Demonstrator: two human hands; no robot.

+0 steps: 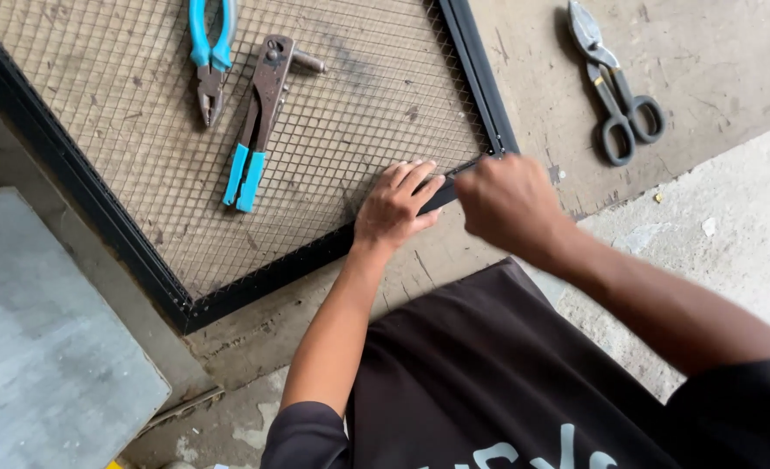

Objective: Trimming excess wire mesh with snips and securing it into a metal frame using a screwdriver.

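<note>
A black metal frame (81, 187) filled with wire mesh (350, 113) lies flat on a brown board. My left hand (396, 207) presses flat on the frame's near bar, fingers spread over the mesh edge. My right hand (508, 201) is closed in a fist at the frame's right corner, gripping something thin and dark that points at the corner; what it is cannot be told. On the mesh lie a rivet gun with blue grips (259, 122) and blue-handled pliers (209, 59).
Tin snips with dark handles (615, 87) lie on the brown board (706, 61) at the upper right. A grey slab (46, 347) sits at the lower left. Bare concrete floor (732, 234) runs along the right. My dark shirt fills the bottom.
</note>
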